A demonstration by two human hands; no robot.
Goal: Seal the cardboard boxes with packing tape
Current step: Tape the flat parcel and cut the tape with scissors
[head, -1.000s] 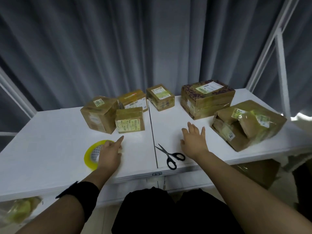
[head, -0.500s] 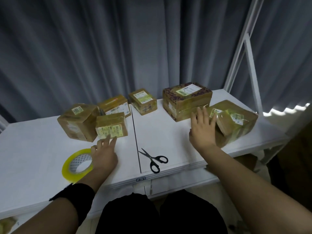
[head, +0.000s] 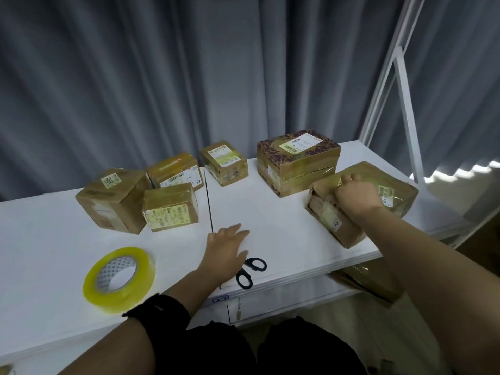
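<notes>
Grey curtains hang behind a white desk (head: 284, 228), where the right hand (head: 357, 193) grips the top of the crumpled box (head: 362, 201) at right, probably to drag it closer. The left hand (head: 226, 253) rests flat and spread beside the scissors (head: 250, 272), with the tape roll (head: 119, 278) waiting lower left; five other boxes sit along the back.
</notes>
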